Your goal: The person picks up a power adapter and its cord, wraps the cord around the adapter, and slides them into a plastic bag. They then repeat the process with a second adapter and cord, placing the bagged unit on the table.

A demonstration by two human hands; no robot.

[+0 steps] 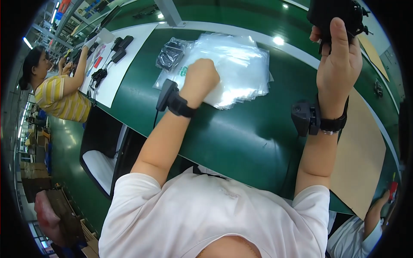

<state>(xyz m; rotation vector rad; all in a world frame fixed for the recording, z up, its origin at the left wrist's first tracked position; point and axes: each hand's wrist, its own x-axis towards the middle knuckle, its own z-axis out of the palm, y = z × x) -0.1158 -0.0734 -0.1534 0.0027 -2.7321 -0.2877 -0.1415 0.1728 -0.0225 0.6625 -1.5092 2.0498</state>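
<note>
Nearest, the left hand (201,76) rests as a closed fist, fingers curled under, pressing on the stack of clear plastic bags (241,64) lying on the green table surface (241,133). Just beyond its knuckles, to their left, lies a bagged black part in crinkled clear plastic (171,53). Farther off, the right hand (339,60) is raised, fingers wrapped around a black bulky device (337,15), thumb pressed along its near side. A flat brown cardboard sheet (361,159) lies below that wrist.
</note>
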